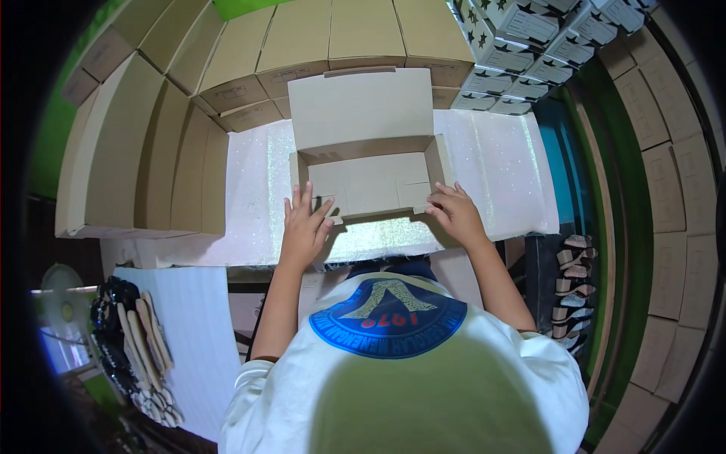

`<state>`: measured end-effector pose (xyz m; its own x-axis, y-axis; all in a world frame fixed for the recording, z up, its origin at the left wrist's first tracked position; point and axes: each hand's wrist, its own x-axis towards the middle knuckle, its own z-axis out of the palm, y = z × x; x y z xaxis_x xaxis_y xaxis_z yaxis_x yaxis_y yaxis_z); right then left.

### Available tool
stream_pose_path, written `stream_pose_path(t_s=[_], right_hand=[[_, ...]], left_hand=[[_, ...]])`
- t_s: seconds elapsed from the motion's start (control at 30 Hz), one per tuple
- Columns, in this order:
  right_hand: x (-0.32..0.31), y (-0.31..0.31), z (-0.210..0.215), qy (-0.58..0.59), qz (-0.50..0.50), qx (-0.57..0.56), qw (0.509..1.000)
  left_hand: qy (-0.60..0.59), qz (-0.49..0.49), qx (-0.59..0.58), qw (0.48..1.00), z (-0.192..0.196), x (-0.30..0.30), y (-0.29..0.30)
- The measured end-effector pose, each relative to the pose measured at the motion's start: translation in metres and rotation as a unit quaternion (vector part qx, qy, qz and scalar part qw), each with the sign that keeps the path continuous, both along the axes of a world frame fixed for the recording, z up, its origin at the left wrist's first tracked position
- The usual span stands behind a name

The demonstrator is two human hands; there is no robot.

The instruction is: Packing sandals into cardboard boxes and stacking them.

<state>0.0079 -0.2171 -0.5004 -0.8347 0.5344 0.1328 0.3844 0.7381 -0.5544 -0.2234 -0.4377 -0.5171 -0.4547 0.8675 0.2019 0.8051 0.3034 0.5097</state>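
Observation:
An open cardboard box [368, 184] lies on the glittery white table cover in front of me, its lid [361, 107] raised at the far side. Small tabs stick out at its two near corners. At the near left corner is my left hand [304, 227], fingers spread along the side wall and thumb against the tab. My right hand [458, 216] is at the near right corner, with thumb and index finger closed on the tab there. Its other fingers reach over the right wall. Inside the box only bare cardboard with slit lines shows.
Brown boxes [291, 38] line the table's back, and more boxes [151, 151] stand at the left. White star-patterned boxes [514, 57] are stacked at the back right. Shoes [575, 284] are lined up at right; black and beige items [140, 340] sit on a white surface at lower left.

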Motion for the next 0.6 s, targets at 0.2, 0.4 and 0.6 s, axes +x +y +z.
stream_pose_path(t_s=[0.2,0.4,0.6], right_hand=[[0.001,-0.002,-0.009,-0.002,-0.005,0.043,0.999],[-0.004,-0.009,-0.015,0.024,-0.041,0.057,0.997],[-0.011,-0.016,-0.009,-0.003,-0.069,0.082,0.994]], left_hand=[[0.036,0.043,-0.061,0.997,0.0,0.004,0.0],[0.039,0.043,-0.034,0.998,-0.011,0.004,0.001],[0.03,0.04,-0.019,0.999,-0.011,0.003,0.001]])
